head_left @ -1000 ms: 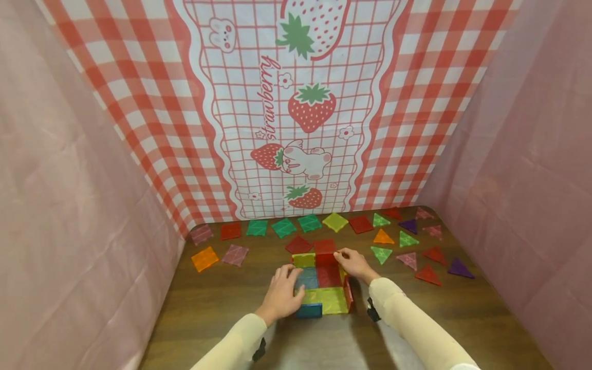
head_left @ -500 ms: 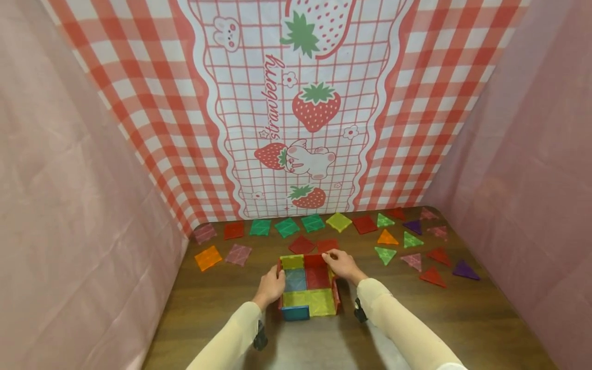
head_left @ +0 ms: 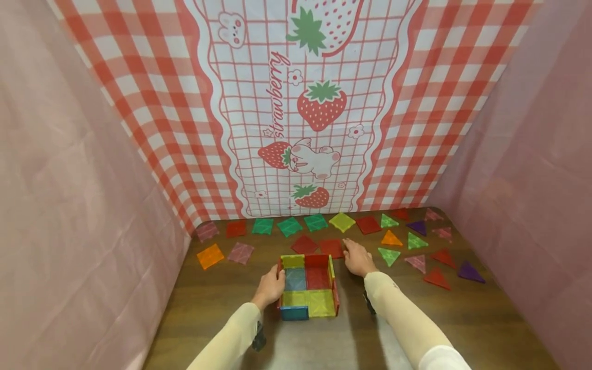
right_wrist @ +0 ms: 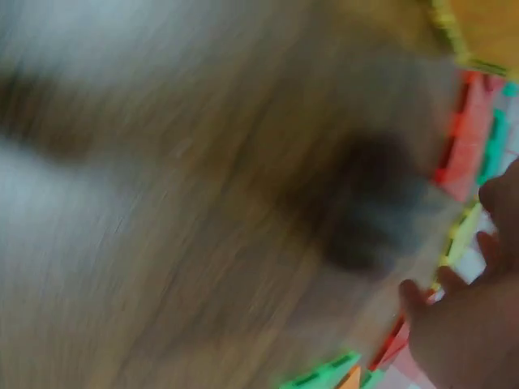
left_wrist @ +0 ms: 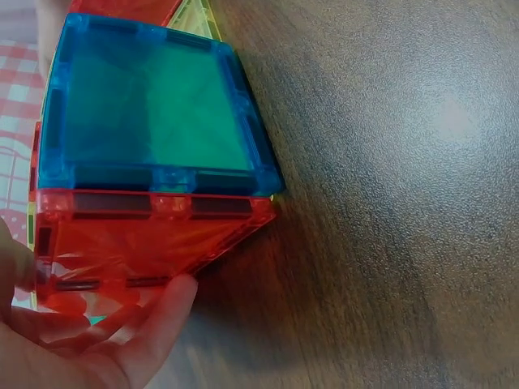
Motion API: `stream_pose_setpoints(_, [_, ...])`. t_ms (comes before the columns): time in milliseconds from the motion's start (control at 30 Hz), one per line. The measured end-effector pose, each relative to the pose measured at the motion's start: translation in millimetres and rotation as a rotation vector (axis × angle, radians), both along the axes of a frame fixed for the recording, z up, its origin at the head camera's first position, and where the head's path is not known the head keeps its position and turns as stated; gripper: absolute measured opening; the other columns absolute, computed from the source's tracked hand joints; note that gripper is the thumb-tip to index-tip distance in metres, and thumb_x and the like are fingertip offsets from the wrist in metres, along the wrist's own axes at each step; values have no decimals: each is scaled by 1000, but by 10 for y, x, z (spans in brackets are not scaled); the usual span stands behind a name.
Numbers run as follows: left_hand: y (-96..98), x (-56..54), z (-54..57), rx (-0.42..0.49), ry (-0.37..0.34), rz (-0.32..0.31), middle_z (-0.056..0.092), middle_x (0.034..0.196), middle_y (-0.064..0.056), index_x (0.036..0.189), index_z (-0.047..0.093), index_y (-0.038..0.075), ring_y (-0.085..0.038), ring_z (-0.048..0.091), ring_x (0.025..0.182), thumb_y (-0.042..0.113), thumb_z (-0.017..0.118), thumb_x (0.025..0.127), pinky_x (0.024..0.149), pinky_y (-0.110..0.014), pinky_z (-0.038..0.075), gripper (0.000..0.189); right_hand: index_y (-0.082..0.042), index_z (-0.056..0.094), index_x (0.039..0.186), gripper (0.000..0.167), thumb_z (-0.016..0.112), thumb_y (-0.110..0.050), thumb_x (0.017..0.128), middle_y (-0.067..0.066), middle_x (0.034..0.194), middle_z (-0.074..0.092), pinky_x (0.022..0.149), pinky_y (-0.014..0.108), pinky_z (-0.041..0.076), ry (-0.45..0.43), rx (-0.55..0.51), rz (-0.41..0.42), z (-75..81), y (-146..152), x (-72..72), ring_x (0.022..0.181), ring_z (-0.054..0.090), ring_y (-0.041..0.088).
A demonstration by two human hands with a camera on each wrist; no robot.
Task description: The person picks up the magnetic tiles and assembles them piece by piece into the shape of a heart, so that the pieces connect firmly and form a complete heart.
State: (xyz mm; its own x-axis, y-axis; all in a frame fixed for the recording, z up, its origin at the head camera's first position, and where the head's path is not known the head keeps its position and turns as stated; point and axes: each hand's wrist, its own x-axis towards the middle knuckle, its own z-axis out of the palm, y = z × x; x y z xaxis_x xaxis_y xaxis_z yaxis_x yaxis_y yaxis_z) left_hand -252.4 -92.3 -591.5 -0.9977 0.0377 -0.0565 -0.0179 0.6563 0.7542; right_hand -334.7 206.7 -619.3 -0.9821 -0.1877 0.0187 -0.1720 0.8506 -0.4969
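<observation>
An open-topped box of translucent magnetic tiles (head_left: 319, 303) sits on the table, its floor blue, red and yellow. Yellow and red tiles stand along its back and right sides. A blue magnetic tile (left_wrist: 154, 105) forms the left part of the front. My left hand (head_left: 270, 288) grips the left wall, a red magnetic tile (left_wrist: 138, 243), with the thumb outside; some fingertips are hidden behind it. My right hand (head_left: 359, 258) is off the box, its loosely extended fingers beside a flat red square tile (head_left: 331, 248). Whether they touch it I cannot tell.
Another red square (head_left: 304, 244) lies behind the box. Square tiles, including a yellow one (head_left: 341, 222) and an orange one (head_left: 210, 256), lie along the back and left. Several triangles, such as a purple one (head_left: 471, 272), are scattered at right. A strawberry-print cloth (head_left: 319, 108) hangs behind.
The box has shifted left and my left hand has taken hold of its left wall. My right hand has let go of the back right corner and moved right, towards the flat red tile.
</observation>
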Motion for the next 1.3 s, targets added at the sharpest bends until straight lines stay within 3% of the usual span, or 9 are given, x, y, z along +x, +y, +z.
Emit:
stream_pose_setpoints(133, [2,17,-12,-2,5,-16,64,127,-29,139,54,-4,-46,61,119,22,48,106,100,-60,49,42,-8,41,155,51,50,-12,105,15,162,37,108,74,30,-11,130,145,-101,99,52,148,28,49])
stream_pose_setpoints(233, [-16,23,-18,3,9,-28,64,130,-29,141,53,-3,-46,60,122,22,47,106,102,-60,47,43,-8,46,152,50,54,-18,104,14,159,43,109,71,29,23,196,192,-137,163,97,147,31,48])
stream_pose_setpoints(400, [-40,-1,-20,14,19,-46,65,129,-27,141,54,0,-45,62,120,23,46,107,99,-61,49,42,-7,66,131,47,70,-35,95,14,133,66,102,62,40,280,337,181,-147,363,141,125,56,41])
stream_pose_setpoints(533, [-46,-23,-16,9,31,-49,63,132,-28,145,52,2,-46,61,121,25,45,108,100,-61,48,45,-7,73,107,41,81,-40,84,13,105,71,94,57,45,424,338,139,-111,518,136,103,62,37])
stream_pose_setpoints(600, [-48,-27,-17,7,39,-49,63,132,-28,146,52,3,-46,61,121,25,45,108,100,-61,48,45,-5,71,111,47,82,-42,84,16,111,69,97,58,45,392,309,123,-107,564,127,108,61,39])
stream_pose_setpoints(767, [-51,0,-44,-4,39,-59,63,131,-29,146,52,2,-47,61,120,25,45,107,100,-62,48,45,-2,52,145,76,74,-48,89,24,150,48,108,72,31,138,210,68,-130,573,119,140,40,49])
stream_pose_setpoints(867, [-58,9,-71,-4,28,-59,62,134,-29,147,50,1,-48,60,122,27,45,108,102,-61,47,47,-2,47,149,81,73,-49,89,24,153,45,106,76,27,56,178,25,-136,536,116,142,36,50])
stream_pose_setpoints(1167, [-69,49,-58,49,-61,-36,62,135,-26,144,53,0,-44,60,122,31,44,108,102,-60,47,48,-2,62,136,66,72,-50,90,23,134,62,99,66,39,149,269,47,-119,533,127,125,52,47])
stream_pose_setpoints(1300, [-78,154,-63,52,-110,-25,66,120,-28,131,59,-4,-40,68,101,35,44,107,84,-56,57,48,-3,67,128,61,69,-52,92,22,125,67,101,62,44,203,311,100,-117,556,145,117,60,44])
